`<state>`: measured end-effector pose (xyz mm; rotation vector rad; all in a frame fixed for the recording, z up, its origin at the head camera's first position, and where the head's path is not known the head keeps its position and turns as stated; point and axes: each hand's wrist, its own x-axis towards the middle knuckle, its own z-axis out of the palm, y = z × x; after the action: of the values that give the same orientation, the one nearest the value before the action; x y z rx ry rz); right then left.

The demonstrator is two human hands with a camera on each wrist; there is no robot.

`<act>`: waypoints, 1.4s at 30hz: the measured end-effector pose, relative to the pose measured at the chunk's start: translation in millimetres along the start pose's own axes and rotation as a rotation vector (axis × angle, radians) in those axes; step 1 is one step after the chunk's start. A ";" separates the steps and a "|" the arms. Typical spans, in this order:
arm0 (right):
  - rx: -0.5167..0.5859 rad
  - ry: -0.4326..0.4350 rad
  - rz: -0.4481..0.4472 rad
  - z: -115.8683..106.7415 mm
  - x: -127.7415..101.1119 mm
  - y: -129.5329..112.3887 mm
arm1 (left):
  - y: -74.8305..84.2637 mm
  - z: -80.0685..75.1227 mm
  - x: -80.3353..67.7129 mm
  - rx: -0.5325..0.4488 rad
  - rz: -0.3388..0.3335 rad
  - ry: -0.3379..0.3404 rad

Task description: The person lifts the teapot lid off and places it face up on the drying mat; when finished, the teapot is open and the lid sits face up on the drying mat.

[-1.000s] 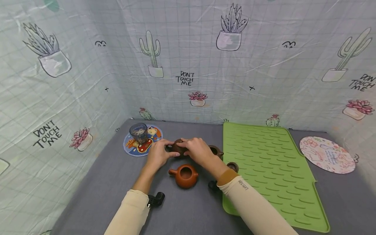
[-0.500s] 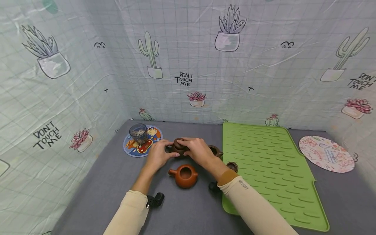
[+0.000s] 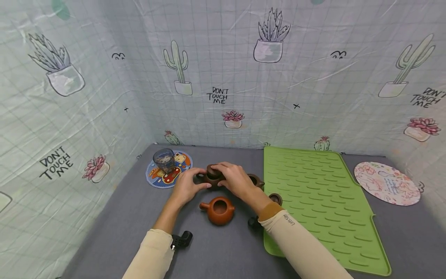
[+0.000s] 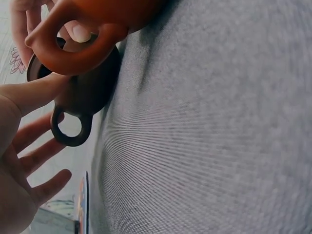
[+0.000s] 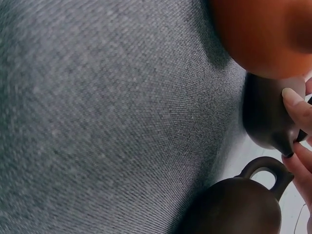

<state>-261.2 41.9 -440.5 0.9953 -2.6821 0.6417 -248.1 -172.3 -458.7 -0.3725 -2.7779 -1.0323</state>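
A dark brown teapot [image 3: 213, 183] stands between my two hands in the head view, its handle to the left and its spout to the right. My left hand [image 3: 188, 184] grips it from the handle side, thumb along its front. In the left wrist view the other fingers spread beside the ring handle [image 4: 73, 131]. My right hand [image 3: 235, 179] pinches the brown lid [image 3: 213, 171], tilted over the pot's opening; the right thumb [image 5: 292, 97] lies against the pot's side. Nearer the body sits an orange teapot [image 3: 220, 211] with its top uncovered.
A second dark teapot [image 3: 256, 179] stands partly behind the right wrist. A small brown ring-like piece [image 3: 276, 199] lies at the left edge of the green mat [image 3: 313, 193]. A glass [image 3: 163, 161] stands on a round blue mat [image 3: 153, 180] at back left; a pink oval mat [image 3: 388, 184] lies far right.
The lid has tipped up from the teapot's top, with my right fingers on it. My left hand has shifted slightly leftward. The orange teapot stays in place.
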 end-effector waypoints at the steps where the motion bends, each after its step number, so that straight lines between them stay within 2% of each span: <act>1: 0.003 0.001 0.000 0.2 -0.1 0.2 | -0.5 -0.1 0.0 -0.009 0.004 -0.002; 10: 0.025 0.019 -0.006 1.1 0.4 0.6 | -2.5 -0.2 2.5 -0.018 0.002 -0.013; 19: 0.029 0.022 -0.010 -0.6 3.0 -1.2 | 0.0 -2.6 4.1 -0.008 -0.027 -0.037; 26: 0.041 0.017 0.001 -3.2 5.2 -2.8 | 0.9 -4.5 6.8 0.001 -0.018 -0.026; 32: 0.100 -0.010 0.050 -6.5 5.6 -4.6 | 1.2 -4.2 7.5 0.023 -0.018 -0.036; 42: 0.163 0.044 0.068 -6.0 2.5 -0.7 | 3.0 -0.1 6.1 0.045 -0.018 -0.031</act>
<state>-262.4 42.8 -434.1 0.9193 -2.6694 0.8975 -253.1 -169.1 -455.3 -0.3615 -2.8313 -0.9739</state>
